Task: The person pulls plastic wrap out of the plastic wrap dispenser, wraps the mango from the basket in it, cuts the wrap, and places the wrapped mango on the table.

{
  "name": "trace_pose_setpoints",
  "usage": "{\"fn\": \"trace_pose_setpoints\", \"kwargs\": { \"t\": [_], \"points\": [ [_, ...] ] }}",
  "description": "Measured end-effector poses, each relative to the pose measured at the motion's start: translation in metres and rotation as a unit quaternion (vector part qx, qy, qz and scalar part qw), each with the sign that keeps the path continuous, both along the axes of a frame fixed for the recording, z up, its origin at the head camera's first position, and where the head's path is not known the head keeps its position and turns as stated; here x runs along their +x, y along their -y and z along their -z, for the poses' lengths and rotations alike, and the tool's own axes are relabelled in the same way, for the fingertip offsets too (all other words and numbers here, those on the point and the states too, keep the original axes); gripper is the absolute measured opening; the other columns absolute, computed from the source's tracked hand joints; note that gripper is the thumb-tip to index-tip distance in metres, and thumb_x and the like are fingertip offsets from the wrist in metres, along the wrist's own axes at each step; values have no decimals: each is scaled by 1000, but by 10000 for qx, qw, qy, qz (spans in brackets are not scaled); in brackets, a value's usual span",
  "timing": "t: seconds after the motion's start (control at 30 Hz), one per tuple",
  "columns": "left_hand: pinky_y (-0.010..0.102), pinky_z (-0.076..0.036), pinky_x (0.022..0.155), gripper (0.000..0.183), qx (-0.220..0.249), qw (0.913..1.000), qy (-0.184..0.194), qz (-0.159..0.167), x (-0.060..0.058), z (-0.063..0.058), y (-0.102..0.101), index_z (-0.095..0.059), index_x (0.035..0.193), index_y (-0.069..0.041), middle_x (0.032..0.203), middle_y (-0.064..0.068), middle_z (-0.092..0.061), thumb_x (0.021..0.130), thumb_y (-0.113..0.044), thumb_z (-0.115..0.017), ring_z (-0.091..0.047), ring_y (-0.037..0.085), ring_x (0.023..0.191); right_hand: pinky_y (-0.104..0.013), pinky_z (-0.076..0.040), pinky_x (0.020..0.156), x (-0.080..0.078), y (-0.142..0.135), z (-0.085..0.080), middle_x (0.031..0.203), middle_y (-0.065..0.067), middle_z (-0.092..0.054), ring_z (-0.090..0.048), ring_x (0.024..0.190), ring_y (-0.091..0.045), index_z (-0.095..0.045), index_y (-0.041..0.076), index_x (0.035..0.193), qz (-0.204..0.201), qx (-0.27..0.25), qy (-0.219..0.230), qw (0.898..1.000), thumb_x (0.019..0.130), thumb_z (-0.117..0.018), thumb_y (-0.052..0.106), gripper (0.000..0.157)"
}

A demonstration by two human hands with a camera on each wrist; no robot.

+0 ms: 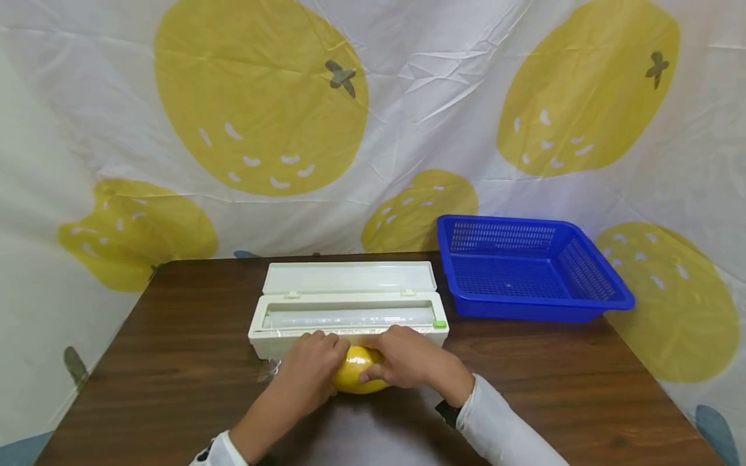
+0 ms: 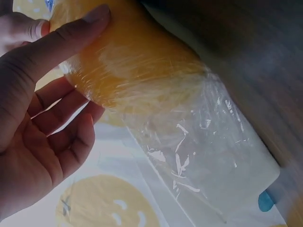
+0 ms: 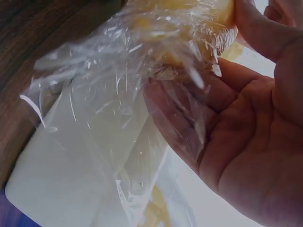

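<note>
A smooth yellow fruit point(image 1: 354, 372), its exact kind unclear, sits between both hands at the front of a white cling film dispenser point(image 1: 276, 346). My left hand point(image 1: 311, 366) grips its left side, the thumb lying along its top in the left wrist view. From the right, my right hand point(image 1: 406, 356) holds it with thumb and fingers. Clear cling film point(image 2: 182, 137) covers part of the fruit and stretches toward the dispenser. Loose crumpled film point(image 3: 113, 80) hangs over the right fingers in the right wrist view. The fruit's underside is hidden.
The dispenser's lid point(image 1: 350, 277) stands open, with a film roll point(image 1: 350, 317) inside and a green slider point(image 1: 440, 323) at its right end. A blue plastic basket point(image 1: 460, 305) is at the back right of the brown wooden table point(image 1: 175, 375). A lemon-print cloth point(image 1: 419, 129) hangs behind.
</note>
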State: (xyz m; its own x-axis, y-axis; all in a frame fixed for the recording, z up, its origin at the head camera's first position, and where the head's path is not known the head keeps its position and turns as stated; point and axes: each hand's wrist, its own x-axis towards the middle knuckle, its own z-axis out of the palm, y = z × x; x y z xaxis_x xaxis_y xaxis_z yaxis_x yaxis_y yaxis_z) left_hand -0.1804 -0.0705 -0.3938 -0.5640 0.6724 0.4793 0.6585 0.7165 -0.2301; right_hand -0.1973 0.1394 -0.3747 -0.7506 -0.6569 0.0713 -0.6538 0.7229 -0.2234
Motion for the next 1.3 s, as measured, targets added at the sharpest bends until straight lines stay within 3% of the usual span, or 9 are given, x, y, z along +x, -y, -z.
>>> {"fn": "trace_pose_setpoints", "kwargs": {
  "t": [0.2, 0.33, 0.43, 0.57, 0.73, 0.83, 1.0, 1.3],
  "points": [
    [32, -45, 59, 63, 118, 9990, 388, 192, -3, -2, 3, -56, 84, -11, 77, 1, -63, 42, -27, -101, -53, 18, 64, -24, -42, 61, 6, -2, 3, 71, 15, -55, -50, 64, -5, -67, 24, 99, 114, -277, -177, 9994, 85, -77, 48, 29],
    [32, -46, 62, 60, 241, 9966, 745, 268, -7, -3, 7, -59, 83, -12, 77, 0, -64, 44, -29, -101, -53, 17, 66, -24, -43, 58, 15, 2, 3, 74, 14, -63, -55, 64, -5, -70, 23, 94, 271, -388, -892, 9949, 81, -80, 47, 29],
    [33, -49, 65, 55, 404, 9923, 1145, 260, -10, -8, 10, -65, 86, -11, 80, 0, -67, 47, -27, -101, -55, 17, 69, -27, -49, 60, 23, 8, -2, 85, 12, -72, -62, 69, -10, -73, 21, 93, 326, -167, -1551, 9872, 80, -83, 41, 27],
    [36, -53, 72, 53, 647, 9825, 1738, 191, -14, -13, 13, -72, 92, -8, 87, 2, -72, 50, -23, -101, -61, 19, 77, -30, -53, 66, 29, 15, -2, 94, 9, -73, -64, 77, -14, -72, 20, 94, 400, 317, -1884, 9808, 76, -86, 37, 29],
    [38, -53, 76, 53, 753, 9726, 2188, 200, -21, -13, 15, -76, 97, -8, 90, 0, -75, 52, -25, -100, -64, 17, 81, -28, -53, 66, 29, 16, 3, 98, 7, -71, -62, 79, -15, -69, 19, 95, 512, 588, -1899, 9787, 69, -90, 41, 41],
    [35, -50, 72, 52, 802, 9681, 2360, 259, -24, -13, 16, -78, 98, -11, 89, -3, -75, 53, -26, -100, -62, 13, 77, -28, -54, 70, 26, 13, 4, 101, 6, -70, -63, 84, -14, -71, 19, 97, 518, 351, -1730, 9829, 68, -92, 39, 41],
    [29, -45, 68, 53, 847, 9601, 2639, 360, -28, -15, 17, -79, 104, -12, 90, -5, -76, 57, -28, -97, -57, 7, 74, -27, -53, 66, 23, 7, 4, 108, 4, -61, -60, 77, -13, -75, 19, 105, 546, -58, -1214, 9911, 70, -92, 35, 43],
    [26, -43, 65, 55, 799, 9443, 3170, 373, -32, -19, 19, -78, 113, -15, 90, -8, -75, 63, -33, -95, -53, 5, 71, -26, -50, 67, 15, 1, 0, 96, 4, -62, -59, 76, -11, -76, 20, 114, 465, -13, -899, 9949, 73, -90, 39, 48]
  ]
}}
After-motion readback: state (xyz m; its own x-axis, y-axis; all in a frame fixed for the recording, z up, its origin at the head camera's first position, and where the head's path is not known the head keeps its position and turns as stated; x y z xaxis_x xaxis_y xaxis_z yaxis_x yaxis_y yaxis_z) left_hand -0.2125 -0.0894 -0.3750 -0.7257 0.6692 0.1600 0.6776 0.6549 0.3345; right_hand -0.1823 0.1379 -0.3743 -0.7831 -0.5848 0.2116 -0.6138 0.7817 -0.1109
